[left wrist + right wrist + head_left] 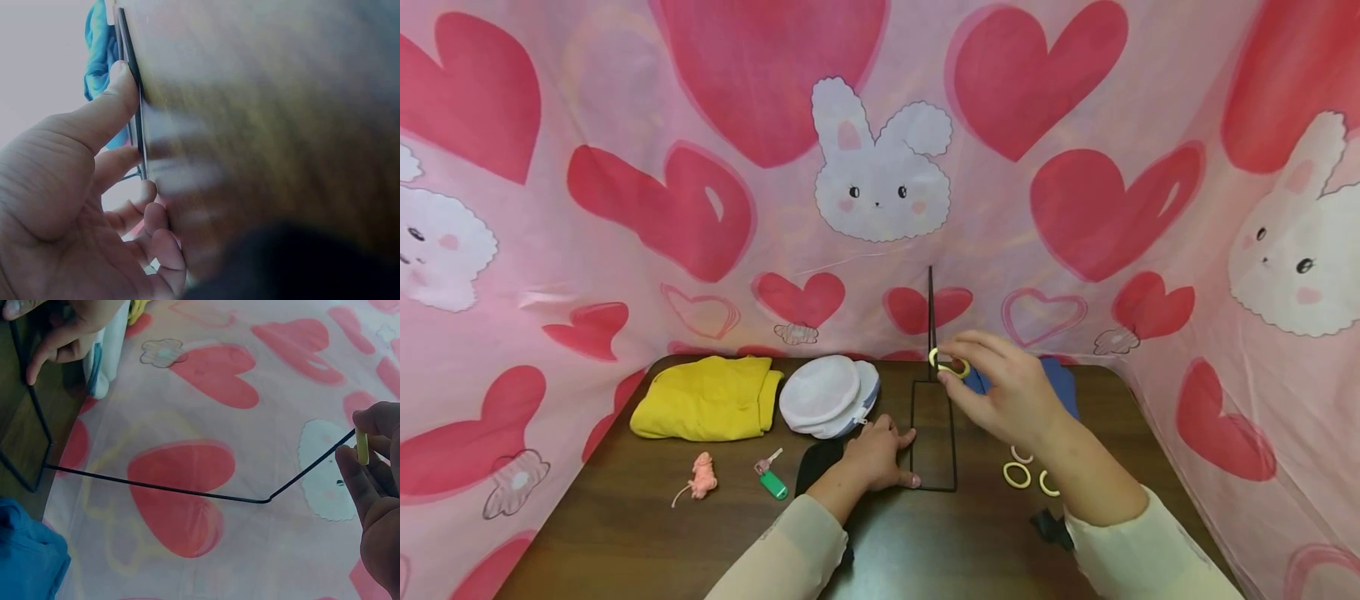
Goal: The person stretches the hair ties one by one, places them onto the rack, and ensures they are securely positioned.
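Yellow ring (362,448) pinched in my right hand (1009,392), at the tip of the wire stand (269,500).
Snagging there could topple it if my left hand (876,456), pressing the base with fingers unclenched, slips.

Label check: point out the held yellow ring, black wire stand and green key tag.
Yellow ring (362,448): right wrist view, middle of its visible edge.
Black wire stand (269,500): right wrist view, bend in its rod.
Green key tag (772,485): head view, middle of its flat face.
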A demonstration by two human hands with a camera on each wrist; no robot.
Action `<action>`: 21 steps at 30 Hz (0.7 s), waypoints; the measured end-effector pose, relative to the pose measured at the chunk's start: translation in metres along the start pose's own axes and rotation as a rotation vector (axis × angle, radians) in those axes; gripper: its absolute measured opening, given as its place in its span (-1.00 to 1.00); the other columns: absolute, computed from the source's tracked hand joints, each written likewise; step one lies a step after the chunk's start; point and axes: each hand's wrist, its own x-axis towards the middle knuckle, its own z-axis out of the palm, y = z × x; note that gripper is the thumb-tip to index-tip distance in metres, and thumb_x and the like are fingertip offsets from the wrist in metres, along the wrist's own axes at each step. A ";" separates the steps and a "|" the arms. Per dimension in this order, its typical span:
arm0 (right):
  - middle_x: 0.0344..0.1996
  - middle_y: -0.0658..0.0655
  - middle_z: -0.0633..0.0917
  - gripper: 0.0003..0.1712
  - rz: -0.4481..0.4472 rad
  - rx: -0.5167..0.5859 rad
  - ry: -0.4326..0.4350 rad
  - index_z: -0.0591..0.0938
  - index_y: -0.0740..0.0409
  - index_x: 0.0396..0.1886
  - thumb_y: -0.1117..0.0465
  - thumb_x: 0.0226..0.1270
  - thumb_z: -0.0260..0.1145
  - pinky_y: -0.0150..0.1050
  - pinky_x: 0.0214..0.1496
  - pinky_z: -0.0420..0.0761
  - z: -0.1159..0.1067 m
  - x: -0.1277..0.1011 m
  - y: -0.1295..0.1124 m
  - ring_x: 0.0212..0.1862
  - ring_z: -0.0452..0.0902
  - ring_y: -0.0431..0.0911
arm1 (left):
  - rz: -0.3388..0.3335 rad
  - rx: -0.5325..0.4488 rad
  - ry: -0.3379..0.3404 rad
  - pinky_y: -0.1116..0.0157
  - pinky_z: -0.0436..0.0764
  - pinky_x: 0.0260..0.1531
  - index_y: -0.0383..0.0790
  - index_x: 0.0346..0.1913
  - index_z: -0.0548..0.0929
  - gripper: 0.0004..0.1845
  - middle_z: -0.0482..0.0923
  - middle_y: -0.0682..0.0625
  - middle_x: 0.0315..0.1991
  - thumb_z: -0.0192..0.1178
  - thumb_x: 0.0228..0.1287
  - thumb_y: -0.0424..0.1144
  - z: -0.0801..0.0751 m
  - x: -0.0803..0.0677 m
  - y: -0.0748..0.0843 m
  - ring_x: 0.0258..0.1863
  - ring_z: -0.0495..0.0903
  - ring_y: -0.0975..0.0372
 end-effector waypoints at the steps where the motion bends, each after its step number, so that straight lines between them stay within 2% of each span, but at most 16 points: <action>1: -0.03 0.11 0.75 -0.61 0.000 -0.001 -0.001 0.78 0.16 0.00 0.21 0.13 0.57 -0.05 -0.02 0.68 0.002 0.001 0.003 -0.02 0.70 -0.04 | 0.000 0.001 0.000 -0.10 0.54 -0.16 0.24 0.47 0.51 -0.04 0.41 0.00 0.07 0.54 -0.08 0.37 0.000 0.000 0.000 0.03 0.45 0.05; 5: -0.03 0.13 0.74 -0.59 0.009 -0.003 -0.001 0.77 0.17 0.01 0.26 0.11 0.57 -0.04 -0.04 0.67 0.009 0.005 0.015 -0.04 0.69 -0.02 | -0.001 0.002 0.000 -0.10 0.54 -0.15 0.23 0.48 0.50 -0.04 0.41 0.00 0.07 0.53 -0.06 0.37 0.000 0.000 0.000 0.04 0.45 0.05; 11: -0.03 0.13 0.72 -0.56 0.024 0.000 -0.003 0.76 0.20 0.01 0.35 0.07 0.58 -0.08 -0.15 0.68 0.018 0.014 0.033 -0.17 0.65 -0.07 | 0.007 -0.006 0.008 -0.09 0.54 -0.16 0.22 0.48 0.50 -0.03 0.40 0.01 0.07 0.54 -0.08 0.36 0.000 0.000 -0.001 0.04 0.44 0.05; 21: 0.04 0.19 0.69 -0.54 0.121 0.053 -0.020 0.74 0.25 0.06 0.40 0.10 0.57 -0.02 -0.05 0.71 0.034 0.030 0.065 -0.10 0.72 0.08 | 0.010 -0.017 0.005 -0.10 0.54 -0.15 0.24 0.48 0.50 -0.03 0.41 0.00 0.10 0.55 -0.08 0.35 -0.001 -0.001 0.000 0.06 0.45 0.05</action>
